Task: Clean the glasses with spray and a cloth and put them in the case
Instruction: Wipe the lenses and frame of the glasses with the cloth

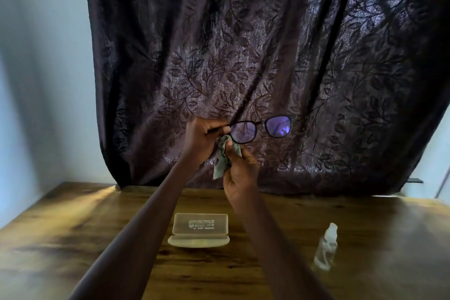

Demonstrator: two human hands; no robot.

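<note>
Black-framed glasses (261,128) are raised in front of the curtain, lenses facing me. My left hand (203,137) pinches the left temple close to the hinge. Just below, my right hand (239,176) grips a crumpled grey-green cloth (225,153), whose top touches the lower rim of the left lens. On the table beneath my arms lies a translucent glasses case (200,230), its lid open. A small clear spray bottle (326,247) stands to the right of the case.
The wooden table (60,238) stretches across the lower view. A dark leaf-patterned curtain (267,44) hangs behind it. Pale walls (36,68) flank the curtain on both sides.
</note>
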